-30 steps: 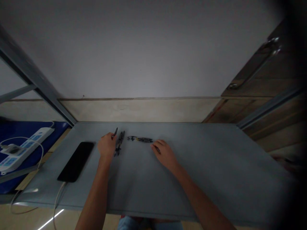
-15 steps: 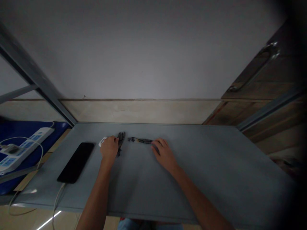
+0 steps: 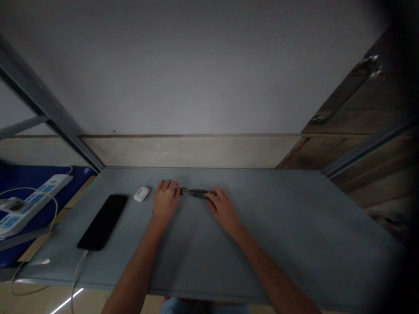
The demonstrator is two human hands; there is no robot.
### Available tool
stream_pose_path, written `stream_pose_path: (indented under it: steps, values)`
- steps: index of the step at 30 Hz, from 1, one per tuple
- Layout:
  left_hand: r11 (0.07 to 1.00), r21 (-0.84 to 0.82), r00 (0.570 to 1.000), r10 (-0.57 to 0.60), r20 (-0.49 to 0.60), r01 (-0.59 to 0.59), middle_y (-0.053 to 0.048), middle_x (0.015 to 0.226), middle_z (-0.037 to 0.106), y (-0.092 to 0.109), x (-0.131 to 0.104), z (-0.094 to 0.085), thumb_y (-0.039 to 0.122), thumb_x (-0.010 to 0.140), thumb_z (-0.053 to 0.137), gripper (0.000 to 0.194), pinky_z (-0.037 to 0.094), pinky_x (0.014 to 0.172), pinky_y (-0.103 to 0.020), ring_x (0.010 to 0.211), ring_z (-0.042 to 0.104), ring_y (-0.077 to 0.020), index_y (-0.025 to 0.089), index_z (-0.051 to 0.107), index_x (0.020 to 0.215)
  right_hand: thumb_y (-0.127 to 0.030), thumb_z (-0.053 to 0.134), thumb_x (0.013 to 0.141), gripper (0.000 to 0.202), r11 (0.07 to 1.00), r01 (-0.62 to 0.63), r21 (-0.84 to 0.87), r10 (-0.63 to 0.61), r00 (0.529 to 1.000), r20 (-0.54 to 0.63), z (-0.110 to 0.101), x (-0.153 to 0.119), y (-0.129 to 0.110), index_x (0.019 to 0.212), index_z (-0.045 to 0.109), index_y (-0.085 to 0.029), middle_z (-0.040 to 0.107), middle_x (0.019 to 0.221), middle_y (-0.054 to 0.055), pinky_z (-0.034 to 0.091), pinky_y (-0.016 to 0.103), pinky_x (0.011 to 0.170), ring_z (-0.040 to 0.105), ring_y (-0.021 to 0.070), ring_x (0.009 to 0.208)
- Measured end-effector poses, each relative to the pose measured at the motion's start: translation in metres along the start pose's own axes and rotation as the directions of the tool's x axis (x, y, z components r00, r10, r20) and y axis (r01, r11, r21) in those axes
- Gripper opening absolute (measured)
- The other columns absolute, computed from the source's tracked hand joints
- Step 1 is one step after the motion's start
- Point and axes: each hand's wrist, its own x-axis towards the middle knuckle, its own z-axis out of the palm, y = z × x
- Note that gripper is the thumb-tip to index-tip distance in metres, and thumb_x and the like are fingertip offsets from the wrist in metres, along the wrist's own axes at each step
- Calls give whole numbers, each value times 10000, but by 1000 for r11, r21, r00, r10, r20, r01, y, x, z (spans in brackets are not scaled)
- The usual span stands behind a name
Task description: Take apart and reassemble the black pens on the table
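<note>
A bundle of dark pens [image 3: 194, 192] lies crosswise on the grey table between my hands. My right hand [image 3: 223, 208] has its fingers closed round the right end of the bundle. At the left end, my left hand [image 3: 166, 200] rests palm down with its fingertips at the pen tips; dark tips also show just above its fingers, and the hand covers most of what lies beneath. A small white case [image 3: 142, 194] sits left of my left hand. Farther left lies a black phone [image 3: 103, 222] with a white cable at its near end.
The grey table [image 3: 294, 226] meets a wall along its far edge. At the left, a white power strip [image 3: 34, 204] with cables lies on a blue surface [image 3: 13, 174] beyond a metal frame. A wooden door with a metal handle [image 3: 350, 98] stands at the right.
My left hand has moved right from the white case, now fully uncovered, over the separate dark pens to the left end of the bundle. My right hand has hardly moved.
</note>
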Motion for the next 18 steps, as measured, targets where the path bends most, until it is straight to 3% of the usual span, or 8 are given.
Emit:
stream_pose_path:
  steps: [2, 4, 12, 18]
  values:
    - [979, -65, 979, 195, 52, -191, -87, 1043, 595, 9, -3, 5, 331, 911, 510, 226, 395, 922, -371, 1044, 490, -245, 207, 645, 1043, -136, 463, 897, 261, 1000, -3, 28, 3, 1000, 3, 0, 1, -1, 1073, 616, -253, 539, 1063, 79, 451, 427, 923, 517, 234, 1035]
    - [956, -88, 955, 287, 81, -280, -76, 1081, 575, 14, -6, 11, 321, 889, 557, 224, 391, 936, -382, 1058, 472, -244, 224, 636, 1074, -101, 442, 894, 271, 998, -4, 55, 3, 1000, 4, 0, 1, -2, 1039, 615, -250, 552, 1037, 75, 446, 419, 912, 517, 228, 1027]
    - [939, -79, 929, 343, 135, -335, -60, 1042, 591, 13, -8, 21, 275, 890, 564, 159, 389, 923, -382, 1054, 456, -230, 215, 655, 1007, -166, 489, 900, 140, 997, -2, 75, -2, 998, 61, -3, 2, -4, 974, 597, -217, 594, 989, 64, 436, 382, 888, 524, 215, 991]
    - [908, -103, 903, 416, 107, -406, -57, 1053, 614, 22, -10, 19, 258, 926, 506, 178, 371, 905, -385, 1041, 490, -225, 208, 601, 1067, -232, 482, 927, 245, 996, 26, 80, -32, 997, 74, 2, 0, -3, 1156, 568, -214, 625, 1081, 90, 427, 411, 932, 552, 228, 1034]
